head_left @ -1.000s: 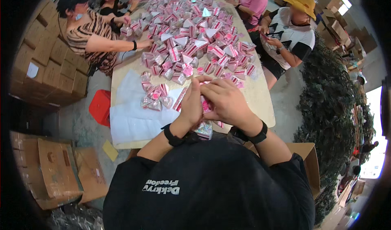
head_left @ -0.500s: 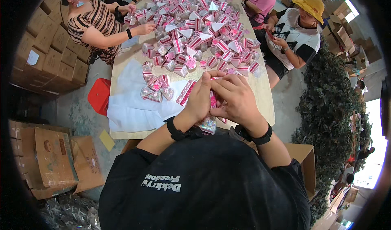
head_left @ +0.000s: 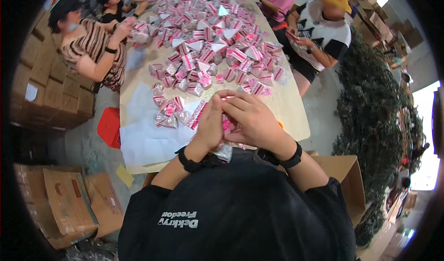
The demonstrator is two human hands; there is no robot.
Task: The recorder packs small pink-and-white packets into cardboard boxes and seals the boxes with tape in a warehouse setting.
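Note:
Close together over the near edge of the table, my left hand (head_left: 210,126) and my right hand (head_left: 255,121) are closed around a pink-and-silver packet (head_left: 226,125). A shiny clear-silver end of it (head_left: 224,152) pokes out below my palms. My fingers cover most of the packet, so its full shape is hidden. Just left of my left hand lies a pink-and-white patterned piece (head_left: 196,116), partly behind the hand. Beyond it sits a small cluster of wedge-shaped packets (head_left: 169,110) with pink striped sides.
A large heap of similar packets (head_left: 208,43) covers the far table. White sheeting (head_left: 145,138) lies at its near left. Co-workers stand along both sides. A red stool (head_left: 108,128) and cartons (head_left: 69,203) are at left; an open carton (head_left: 340,175) is at right, near dark foliage (head_left: 370,113).
The view has shifted, so the table scene sits lower and further left. My hands stay closed around the packet. The co-worker in stripes has drawn both hands together, higher up.

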